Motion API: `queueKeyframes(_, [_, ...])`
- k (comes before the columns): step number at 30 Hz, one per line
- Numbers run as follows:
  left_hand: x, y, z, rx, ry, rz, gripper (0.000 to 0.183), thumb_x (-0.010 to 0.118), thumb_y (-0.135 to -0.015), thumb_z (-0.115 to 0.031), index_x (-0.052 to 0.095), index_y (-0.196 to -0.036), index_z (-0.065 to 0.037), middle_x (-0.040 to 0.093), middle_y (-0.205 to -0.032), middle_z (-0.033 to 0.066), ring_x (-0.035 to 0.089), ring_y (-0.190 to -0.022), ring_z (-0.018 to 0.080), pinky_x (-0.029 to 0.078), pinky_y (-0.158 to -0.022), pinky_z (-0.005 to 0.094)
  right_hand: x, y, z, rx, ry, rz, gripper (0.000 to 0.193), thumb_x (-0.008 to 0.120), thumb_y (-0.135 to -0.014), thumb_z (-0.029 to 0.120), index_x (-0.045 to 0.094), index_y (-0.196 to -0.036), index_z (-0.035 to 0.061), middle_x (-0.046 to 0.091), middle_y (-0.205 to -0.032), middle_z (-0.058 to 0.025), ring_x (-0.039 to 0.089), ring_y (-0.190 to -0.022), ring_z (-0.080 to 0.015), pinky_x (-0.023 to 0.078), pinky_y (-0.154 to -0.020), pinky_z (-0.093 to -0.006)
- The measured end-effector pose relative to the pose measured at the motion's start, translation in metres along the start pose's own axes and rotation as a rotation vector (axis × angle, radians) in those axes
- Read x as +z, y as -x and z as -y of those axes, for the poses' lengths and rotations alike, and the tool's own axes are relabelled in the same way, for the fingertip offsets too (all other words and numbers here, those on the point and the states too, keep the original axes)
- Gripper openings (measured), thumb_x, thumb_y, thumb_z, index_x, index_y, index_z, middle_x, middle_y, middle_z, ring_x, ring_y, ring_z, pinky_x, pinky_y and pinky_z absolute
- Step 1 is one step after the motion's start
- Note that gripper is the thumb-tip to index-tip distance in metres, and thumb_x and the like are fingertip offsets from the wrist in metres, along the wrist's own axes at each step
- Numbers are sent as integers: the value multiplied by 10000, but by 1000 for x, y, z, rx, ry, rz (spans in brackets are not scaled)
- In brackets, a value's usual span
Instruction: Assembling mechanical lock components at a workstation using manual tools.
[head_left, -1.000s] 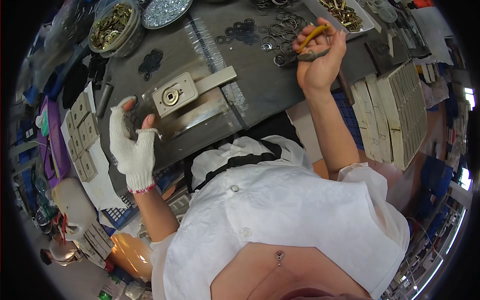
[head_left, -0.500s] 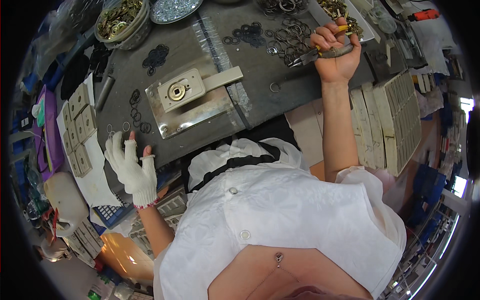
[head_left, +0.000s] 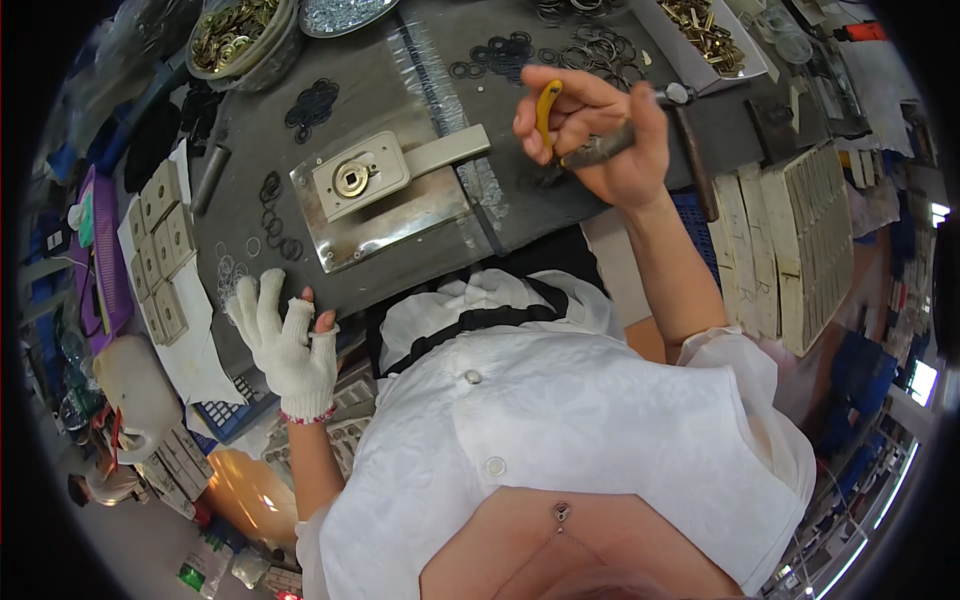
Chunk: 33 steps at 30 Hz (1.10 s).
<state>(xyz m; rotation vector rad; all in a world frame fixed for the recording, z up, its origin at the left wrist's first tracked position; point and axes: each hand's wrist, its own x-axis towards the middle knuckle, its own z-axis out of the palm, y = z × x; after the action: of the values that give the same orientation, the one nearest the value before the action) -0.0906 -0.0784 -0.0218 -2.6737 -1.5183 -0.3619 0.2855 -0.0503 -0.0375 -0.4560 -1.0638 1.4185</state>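
Note:
My right hand [head_left: 625, 150] is wrapped round a pair of pliers [head_left: 546, 112], whose yellow handle shows at the fingers. Their jaws point down at the bench, dark and blurred. My left hand [head_left: 285, 345], in a white glove with bare thumb and fingertip, lies spread at the bench's near left edge. Beside its fingertips are several thin metal rings [head_left: 230, 270]. Between the hands a beige handle plate [head_left: 375, 178] with a round brass centre rests on a shiny metal plate [head_left: 410, 230]. Black rings [head_left: 283, 240] lie left of it.
More black rings [head_left: 312, 108] and metal rings [head_left: 605, 52] lie farther back. A white box [head_left: 752, 68] holds brass parts; a hammer [head_left: 695, 160] is near it. A tub [head_left: 225, 82] of washers stands back left. Beige plates [head_left: 160, 250] lie left, pale stacked trays [head_left: 790, 250] right.
My right hand has moved left and nearer to me with the pliers, away from the box. The hammer now shows. My gloved left hand has shifted slightly right, still spread.

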Motion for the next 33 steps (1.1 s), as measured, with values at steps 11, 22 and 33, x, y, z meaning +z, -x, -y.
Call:
queueKeyframes(11, [-15, -80, -86, 261, 622, 127, 271, 699, -775, -231, 637, -965, -49, 617, -747, 94, 607, -697, 288, 474, -625, 385, 8, 22, 4, -126, -15, -383, 630, 269, -947, 452, 512, -1263, -35, 585, -954, -141, 524, -783, -181, 413, -691, -305])
queueKeyframes(22, [23, -100, -138, 347, 425, 450, 276, 618, -843, -344, 595, -1004, -121, 630, -718, 71, 630, -648, 268, 477, -551, 400, -57, 31, 36, -96, -307, -430, 572, 345, -884, 435, 538, -1192, -7, 505, -916, -128, 435, -770, -218, 367, -677, -346])
queueKeyframes(33, [31, -90, -134, 286, 476, 330, 283, 629, -836, -319, 599, -1011, -98, 641, -796, 97, 626, -731, 314, 486, -617, 424, -70, 30, 36, 10, -133, -294, 603, 344, -913, 388, 463, -1299, -60, 485, -969, -134, 405, -815, -213, 346, -693, -325])
